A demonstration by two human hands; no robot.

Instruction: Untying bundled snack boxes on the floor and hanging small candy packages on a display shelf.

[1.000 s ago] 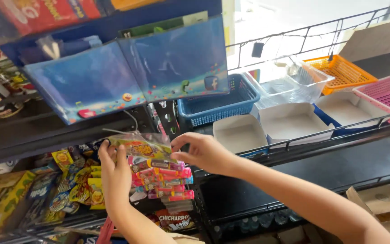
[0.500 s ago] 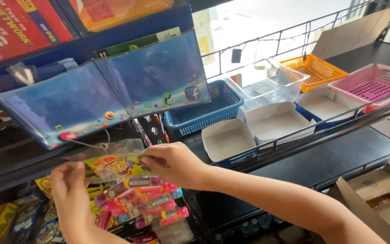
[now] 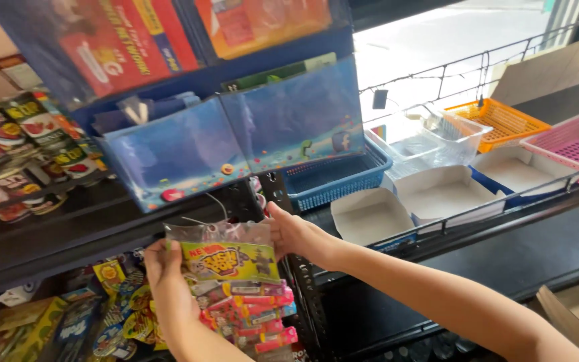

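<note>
The black metal shelf rack (image 3: pixel 306 295) is the landmark; all places below are given against it.

On the rack's upper level, to the right: a blue basket (image 3: pixel 333 177), a clear plastic tub (image 3: pixel 430 137), an orange basket (image 3: pixel 504 121), a pink basket (image 3: pixel 571 141) and open white cardboard boxes (image 3: pixel 370 214). Above the rack's left bay hang blue display pockets (image 3: pixel 236 144). In the lower left bay, yellow and blue snack packets (image 3: pixel 112 315) hang in a crowd.

The candy bag (image 3: pixel 226 258) is held up in front of the rack's centre post, just below the upper shelf edge. It is a clear plastic bag with a green and yellow printed header and a cluster of pink tubes (image 3: pixel 256 315) hanging in its lower part.

The left hand (image 3: pixel 169 278) pinches the bag's left edge at header height. The right hand (image 3: pixel 289 231) is closed on the top right corner. Both hands are narrow and gripping the bag.

Assessment: the bag looks light, though bottom-heavy, since the tubes sag low. The film is thin, soft and probably slippery; it will crumple and swing if held loosely. The header strip appears to be the stiffest part and the soundest place to grip, at both top corners. Gripping at the tubes risks their shifting inside.
</note>
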